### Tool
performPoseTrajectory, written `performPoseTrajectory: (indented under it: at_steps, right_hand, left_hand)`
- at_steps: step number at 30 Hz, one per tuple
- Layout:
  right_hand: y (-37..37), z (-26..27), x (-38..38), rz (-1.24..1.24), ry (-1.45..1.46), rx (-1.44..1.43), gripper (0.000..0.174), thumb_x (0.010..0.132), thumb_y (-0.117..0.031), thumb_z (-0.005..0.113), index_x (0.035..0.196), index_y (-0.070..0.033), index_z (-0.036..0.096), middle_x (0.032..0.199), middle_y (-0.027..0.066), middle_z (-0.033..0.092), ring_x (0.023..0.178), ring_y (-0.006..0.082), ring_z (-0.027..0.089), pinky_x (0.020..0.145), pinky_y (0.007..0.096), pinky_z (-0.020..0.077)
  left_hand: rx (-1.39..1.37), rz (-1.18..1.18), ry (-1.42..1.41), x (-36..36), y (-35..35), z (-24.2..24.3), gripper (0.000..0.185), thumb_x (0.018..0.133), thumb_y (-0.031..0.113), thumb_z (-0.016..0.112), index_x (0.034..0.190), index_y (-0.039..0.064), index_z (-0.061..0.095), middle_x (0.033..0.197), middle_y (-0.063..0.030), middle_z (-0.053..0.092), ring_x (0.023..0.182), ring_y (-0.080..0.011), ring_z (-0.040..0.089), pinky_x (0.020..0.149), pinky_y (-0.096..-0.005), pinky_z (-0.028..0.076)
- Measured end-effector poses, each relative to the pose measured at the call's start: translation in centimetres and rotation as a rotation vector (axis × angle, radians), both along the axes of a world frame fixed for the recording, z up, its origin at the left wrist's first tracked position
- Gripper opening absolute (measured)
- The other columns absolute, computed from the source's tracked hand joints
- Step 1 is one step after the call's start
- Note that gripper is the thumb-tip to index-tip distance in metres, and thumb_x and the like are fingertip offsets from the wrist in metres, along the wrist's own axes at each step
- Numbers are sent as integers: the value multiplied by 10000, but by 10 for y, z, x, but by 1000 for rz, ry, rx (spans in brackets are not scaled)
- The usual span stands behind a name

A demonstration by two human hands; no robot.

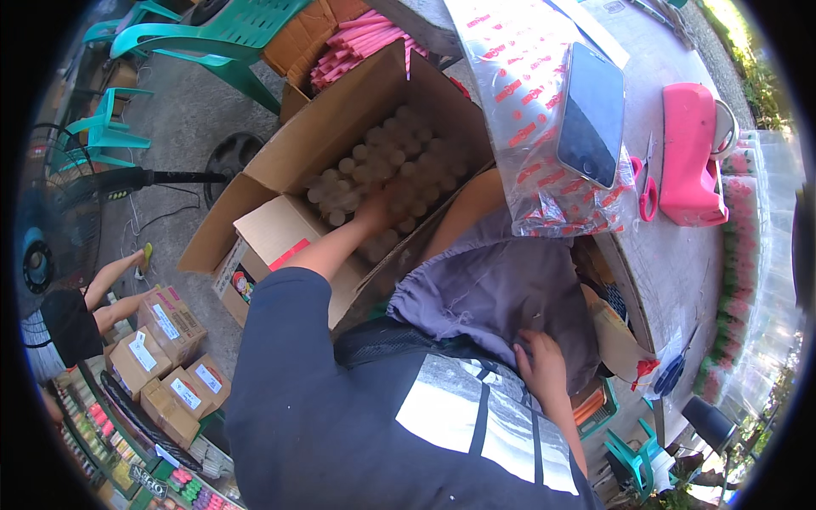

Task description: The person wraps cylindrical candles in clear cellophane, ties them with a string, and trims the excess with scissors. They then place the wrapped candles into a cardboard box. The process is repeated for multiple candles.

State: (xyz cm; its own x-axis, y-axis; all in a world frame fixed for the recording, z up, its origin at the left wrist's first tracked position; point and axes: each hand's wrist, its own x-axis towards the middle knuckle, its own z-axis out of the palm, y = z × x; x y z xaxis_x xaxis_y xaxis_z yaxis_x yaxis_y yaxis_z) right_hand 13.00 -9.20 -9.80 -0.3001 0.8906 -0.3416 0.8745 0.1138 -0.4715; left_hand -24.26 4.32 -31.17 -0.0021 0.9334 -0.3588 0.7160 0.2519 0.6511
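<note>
My left hand [384, 207] reaches down into a large open cardboard box [331, 121], among rows of small round-topped containers [376, 153]. The shadow in the box blurs its fingers, so whether it grips one is unclear. My right hand [540, 363] lies on the grey-purple shorts [491, 293] over my lap, thumb apart and nothing in it. The box stands on the floor before me, its flaps raised, beside my bare leg [468, 204].
On the table [676, 274] at right are a smartphone [591, 115] on printed plastic wrap [510, 95], red-handled scissors [648, 185] and a pink tape dispenser [690, 153]. Left are a stand fan [51, 248], green chairs [210, 38], stacked cartons [172, 319] and another person's legs [118, 290].
</note>
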Motion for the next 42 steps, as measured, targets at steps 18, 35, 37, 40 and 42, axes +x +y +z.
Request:
performPoseTrajectory:
  at_steps: [18,35,37,40,42]
  right_hand:
    - [-1,-6,3,12,-40,-27,272,865,-199,666,1096,-59,634,1016,132,666,936,327,626,823,427,487]
    - [-5,-6,1,22,-76,-23,272,857,-204,670,1087,-61,635,1016,126,666,931,323,626,816,431,485]
    - [-5,-6,2,27,-83,-14,272,857,-204,671,1087,-62,637,1016,126,667,929,322,627,815,429,486]
    - [-5,-6,3,29,-89,-4,271,856,-204,672,1085,-63,639,1016,126,668,925,321,628,813,427,487]
    - [-5,-5,3,25,-85,2,269,856,-204,673,1084,-64,641,1016,127,669,922,321,629,812,426,487]
  left_hand:
    - [24,-402,300,-8,-36,-4,442,854,180,582,1291,245,588,1475,-133,402,1056,-380,630,902,-467,517]
    - [72,45,-177,25,38,2,942,727,362,794,1482,29,340,1429,-248,457,1319,-407,440,1110,-446,348]
    - [259,59,-196,36,46,-13,907,729,346,795,1458,14,370,1408,-240,485,1314,-385,456,1097,-438,365]
    - [292,87,-236,52,58,-16,829,716,343,806,1386,15,445,1378,-220,514,1271,-386,496,1046,-443,409]
    - [167,85,-247,59,64,-4,725,718,330,800,1302,13,510,1351,-208,532,1237,-388,519,1009,-446,433]
